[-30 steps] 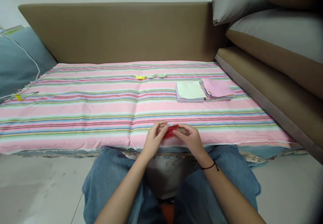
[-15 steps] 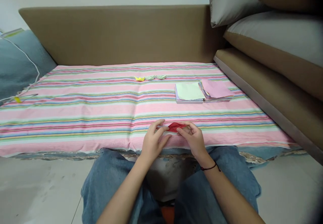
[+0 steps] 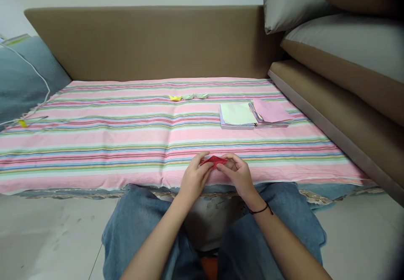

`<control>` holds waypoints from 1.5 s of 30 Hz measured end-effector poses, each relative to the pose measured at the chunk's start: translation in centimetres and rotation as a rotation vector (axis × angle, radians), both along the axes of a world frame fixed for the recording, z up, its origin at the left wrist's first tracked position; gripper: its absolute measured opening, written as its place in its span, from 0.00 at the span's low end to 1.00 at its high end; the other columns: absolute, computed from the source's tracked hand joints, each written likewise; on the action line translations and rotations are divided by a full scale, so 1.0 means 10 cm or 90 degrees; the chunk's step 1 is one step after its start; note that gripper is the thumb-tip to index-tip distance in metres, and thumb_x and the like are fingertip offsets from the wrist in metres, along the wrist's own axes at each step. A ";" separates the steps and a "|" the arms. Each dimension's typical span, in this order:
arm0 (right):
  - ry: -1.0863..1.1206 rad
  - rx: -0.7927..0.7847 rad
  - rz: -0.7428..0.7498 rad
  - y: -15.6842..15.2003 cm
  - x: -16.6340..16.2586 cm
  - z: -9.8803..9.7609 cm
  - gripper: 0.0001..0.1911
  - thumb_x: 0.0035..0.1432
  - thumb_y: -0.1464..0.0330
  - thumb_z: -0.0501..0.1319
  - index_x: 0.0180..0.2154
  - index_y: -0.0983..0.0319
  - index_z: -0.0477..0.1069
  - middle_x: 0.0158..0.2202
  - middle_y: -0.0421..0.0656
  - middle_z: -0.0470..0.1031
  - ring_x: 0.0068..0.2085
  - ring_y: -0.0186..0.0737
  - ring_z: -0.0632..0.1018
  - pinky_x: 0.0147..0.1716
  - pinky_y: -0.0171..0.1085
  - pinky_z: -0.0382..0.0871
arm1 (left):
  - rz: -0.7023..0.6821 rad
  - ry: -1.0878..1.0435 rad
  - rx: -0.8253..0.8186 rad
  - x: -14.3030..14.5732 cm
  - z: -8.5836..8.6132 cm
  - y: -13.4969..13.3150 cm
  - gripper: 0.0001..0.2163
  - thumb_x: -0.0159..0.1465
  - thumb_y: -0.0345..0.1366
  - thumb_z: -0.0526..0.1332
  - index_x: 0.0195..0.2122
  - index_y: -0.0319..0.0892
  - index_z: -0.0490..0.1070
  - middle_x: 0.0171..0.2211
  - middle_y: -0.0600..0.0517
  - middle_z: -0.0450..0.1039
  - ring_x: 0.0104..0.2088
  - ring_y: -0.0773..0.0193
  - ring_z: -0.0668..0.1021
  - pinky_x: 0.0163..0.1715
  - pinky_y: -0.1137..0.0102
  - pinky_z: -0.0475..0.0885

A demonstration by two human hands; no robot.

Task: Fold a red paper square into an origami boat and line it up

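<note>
A small folded red paper with a raised peak is held between my two hands, close to the front edge of the striped cloth. Its left end sits between the thumb and fingers of my left hand. On the opposite side, my right hand pinches the right end, thumb in front and fingers behind. Both thumbs nearly meet at the paper's lower middle. Fingers cover the two ends of the paper.
Farther back stand a yellow paper boat and two pale green paper boats. To their right lie a stack of paper topped pale green and one topped pink. Cushions line the right side; a white cable is left.
My left hand has closed onto the red paper's left end, where its fingers were more spread. The paper has shifted slightly left and its peak shows more clearly.
</note>
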State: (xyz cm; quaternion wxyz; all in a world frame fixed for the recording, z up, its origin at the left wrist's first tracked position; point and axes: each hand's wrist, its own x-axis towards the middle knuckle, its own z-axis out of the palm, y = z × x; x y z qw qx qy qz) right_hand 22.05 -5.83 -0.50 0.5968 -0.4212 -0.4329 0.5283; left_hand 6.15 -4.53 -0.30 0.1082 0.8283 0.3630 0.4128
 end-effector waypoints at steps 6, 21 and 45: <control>-0.009 -0.003 0.017 0.00 -0.01 -0.01 0.15 0.44 0.65 0.69 0.33 0.59 0.67 0.31 0.39 0.74 0.35 0.39 0.77 0.36 0.37 0.72 | 0.016 -0.020 -0.019 0.00 0.03 0.00 0.07 0.63 0.29 0.55 0.38 0.41 0.71 0.50 0.44 0.64 0.45 0.62 0.72 0.43 0.65 0.71; -0.469 0.285 -0.066 0.02 0.15 0.13 0.06 0.54 0.69 0.61 0.36 0.57 0.73 0.41 0.44 0.73 0.46 0.45 0.72 0.47 0.46 0.66 | 0.005 0.125 0.011 0.00 0.00 -0.02 0.10 0.65 0.29 0.50 0.43 0.41 0.69 0.52 0.43 0.64 0.51 0.58 0.69 0.46 0.62 0.71; -0.512 0.372 -0.109 0.03 0.17 0.12 0.07 0.54 0.72 0.60 0.32 0.54 0.75 0.35 0.43 0.75 0.43 0.45 0.73 0.44 0.48 0.68 | -0.053 0.020 -0.007 0.04 0.01 -0.06 0.09 0.64 0.31 0.52 0.41 0.42 0.70 0.45 0.46 0.70 0.44 0.63 0.72 0.41 0.68 0.71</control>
